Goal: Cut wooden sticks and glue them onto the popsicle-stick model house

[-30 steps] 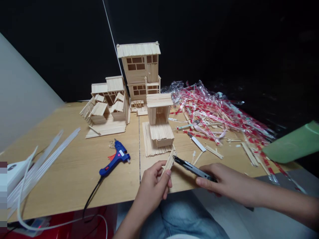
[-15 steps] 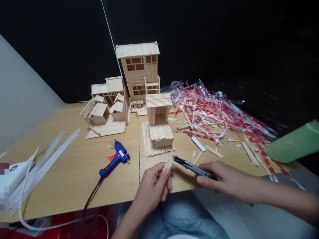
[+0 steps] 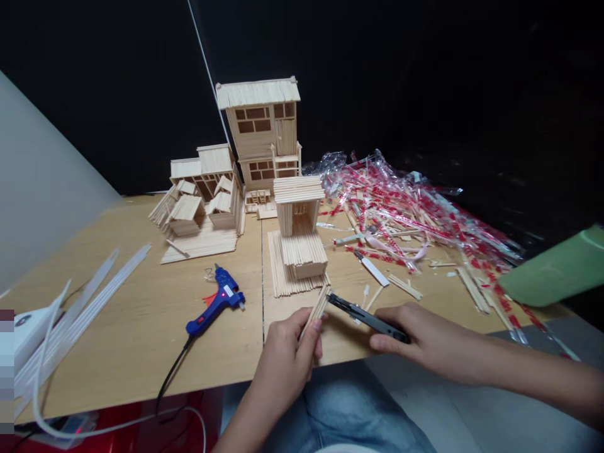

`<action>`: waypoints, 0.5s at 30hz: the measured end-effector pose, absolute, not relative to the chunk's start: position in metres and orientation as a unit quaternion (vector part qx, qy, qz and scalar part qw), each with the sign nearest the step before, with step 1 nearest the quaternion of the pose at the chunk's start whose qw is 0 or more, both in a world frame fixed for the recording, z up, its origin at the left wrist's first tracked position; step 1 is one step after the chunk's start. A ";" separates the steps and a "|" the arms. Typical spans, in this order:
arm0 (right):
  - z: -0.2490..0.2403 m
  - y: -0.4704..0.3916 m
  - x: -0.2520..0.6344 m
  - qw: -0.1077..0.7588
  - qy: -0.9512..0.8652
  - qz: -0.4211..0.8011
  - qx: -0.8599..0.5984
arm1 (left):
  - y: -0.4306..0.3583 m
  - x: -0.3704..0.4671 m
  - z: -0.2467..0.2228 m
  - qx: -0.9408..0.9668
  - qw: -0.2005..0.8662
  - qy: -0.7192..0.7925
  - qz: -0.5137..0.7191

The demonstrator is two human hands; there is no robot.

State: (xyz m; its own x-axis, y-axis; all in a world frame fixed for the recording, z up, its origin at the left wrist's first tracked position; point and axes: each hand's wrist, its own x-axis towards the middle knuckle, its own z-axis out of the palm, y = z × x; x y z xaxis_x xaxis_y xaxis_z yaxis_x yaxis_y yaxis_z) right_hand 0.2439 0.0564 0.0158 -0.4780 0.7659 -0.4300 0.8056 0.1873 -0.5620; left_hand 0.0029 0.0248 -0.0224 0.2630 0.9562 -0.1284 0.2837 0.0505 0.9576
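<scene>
At the table's near edge: two bare hands at work, right over the wooden table (image 3: 132,340), just in front of the smallest model.
Left hand: here it is, the left hand (image 3: 285,349), thumb and fingers pinching a small bundle of wooden sticks (image 3: 319,304), and the bundle tilts up and away from the person.
Right hand: in from the side, the right hand (image 3: 415,336) has its fingers wrapped round a black-and-grey hand tool (image 3: 365,318), thumb pressed along it.
Tool tip: right up at the far ends of the sticks; whether it bites or merely meets them, I can't tell.
Stick houses: three of them! A small roofed house (image 3: 304,258) just beyond the bundle, a tall two-storey house (image 3: 257,135) behind it, a low courtyard model (image 3: 201,217) to the left.
Glue gun: blue, red light glowing, the glue gun (image 3: 214,308) lies left of the hands.
White-handled cutter: the cutter (image 3: 372,269) rests beyond the hand tool.
Wrapper heap: red-and-clear wrappers (image 3: 391,195) sprawl on the right, loose sticks among them.
Green cylinder: the green cylinder (image 3: 554,270) leans in at far right.
</scene>
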 end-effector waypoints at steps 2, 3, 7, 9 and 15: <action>0.015 0.055 0.242 0.028 0.771 -0.367 0.520 | 0.024 0.003 -0.019 0.624 0.488 0.518 0.325; 0.014 0.054 0.241 0.027 0.772 -0.362 0.523 | 0.023 0.004 -0.017 0.634 0.473 0.521 0.322; 0.012 0.049 0.239 0.036 0.777 -0.346 0.525 | 0.020 0.005 -0.014 0.664 0.432 0.526 0.311; 0.012 0.049 0.240 0.042 0.778 -0.346 0.522 | 0.018 0.005 -0.015 0.665 0.430 0.527 0.309; 0.018 0.058 0.240 0.029 0.781 -0.362 0.508 | 0.018 0.001 -0.018 0.646 0.428 0.534 0.337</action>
State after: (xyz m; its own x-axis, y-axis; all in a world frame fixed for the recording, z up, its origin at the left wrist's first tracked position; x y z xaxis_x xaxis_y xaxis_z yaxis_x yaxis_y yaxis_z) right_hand 0.2398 0.0578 0.0180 -0.4827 0.7729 -0.4119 0.8143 0.2228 -0.5360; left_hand 0.0010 0.0182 -0.0181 0.2017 0.9792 -0.0206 0.4018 -0.0636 0.9135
